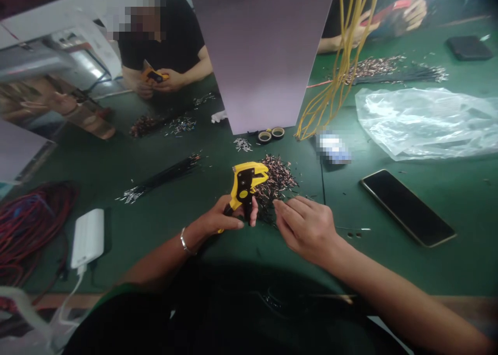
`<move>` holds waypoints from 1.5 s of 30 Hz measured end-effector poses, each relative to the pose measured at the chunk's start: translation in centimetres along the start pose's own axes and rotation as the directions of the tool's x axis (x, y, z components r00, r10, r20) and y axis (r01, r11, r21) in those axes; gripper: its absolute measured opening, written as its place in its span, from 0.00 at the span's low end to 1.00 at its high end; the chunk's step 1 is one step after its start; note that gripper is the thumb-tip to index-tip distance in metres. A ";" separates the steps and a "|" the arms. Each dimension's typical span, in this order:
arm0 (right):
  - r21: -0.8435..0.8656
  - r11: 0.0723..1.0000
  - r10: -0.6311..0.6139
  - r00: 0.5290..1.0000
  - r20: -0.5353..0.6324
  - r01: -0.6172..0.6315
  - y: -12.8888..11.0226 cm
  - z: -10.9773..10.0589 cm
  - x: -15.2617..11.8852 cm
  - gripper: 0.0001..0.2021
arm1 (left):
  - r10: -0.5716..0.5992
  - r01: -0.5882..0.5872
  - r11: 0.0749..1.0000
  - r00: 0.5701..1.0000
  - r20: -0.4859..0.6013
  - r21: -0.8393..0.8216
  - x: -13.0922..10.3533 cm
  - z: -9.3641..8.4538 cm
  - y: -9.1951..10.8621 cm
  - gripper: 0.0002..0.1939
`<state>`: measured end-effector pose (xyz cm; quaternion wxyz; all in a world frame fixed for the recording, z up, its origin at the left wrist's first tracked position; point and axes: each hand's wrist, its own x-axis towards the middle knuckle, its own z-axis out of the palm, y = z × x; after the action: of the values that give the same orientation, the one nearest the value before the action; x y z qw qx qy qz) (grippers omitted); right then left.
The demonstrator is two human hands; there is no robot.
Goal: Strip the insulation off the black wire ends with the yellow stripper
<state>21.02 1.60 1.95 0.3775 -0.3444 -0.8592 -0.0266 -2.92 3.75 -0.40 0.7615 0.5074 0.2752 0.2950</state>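
Dark clothing (202, 313) nearest; left hand (218, 215) grips yellow tool (244, 185), axis forward, mouth rightward; right hand (307, 222) curled, contents unclear.

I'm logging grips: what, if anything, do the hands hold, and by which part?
Left hand: the wire stripper, by its handles. Right hand: curled; whether it holds anything cannot be told.

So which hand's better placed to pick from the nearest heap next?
Likely the right hand: it's beside the heap, though whether it holds anything is unclear; the left hand grips the yellow tool.
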 end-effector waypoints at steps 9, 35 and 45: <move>0.025 0.999 0.037 0.997 0.061 -0.039 -0.4 0.3 -0.2 0.12 | 0.118 -0.065 0.923 0.986 -0.117 0.378 0.0 0.5 -0.2 0.15; 0.114 0.981 0.145 0.983 0.115 -0.158 -0.4 0.8 -0.4 0.13 | 0.134 0.122 0.814 0.912 -0.389 0.568 -0.3 1.2 -1.0 0.11; 0.402 0.822 0.397 0.912 0.104 -0.404 2.3 0.2 0.3 0.11 | -0.018 0.010 0.994 0.997 -0.079 -0.108 0.2 -0.2 -0.8 0.14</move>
<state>22.18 3.57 1.52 0.4322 -0.4290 -0.7564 0.2387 -2.73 3.77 -1.27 0.7780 0.4517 0.2927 0.3239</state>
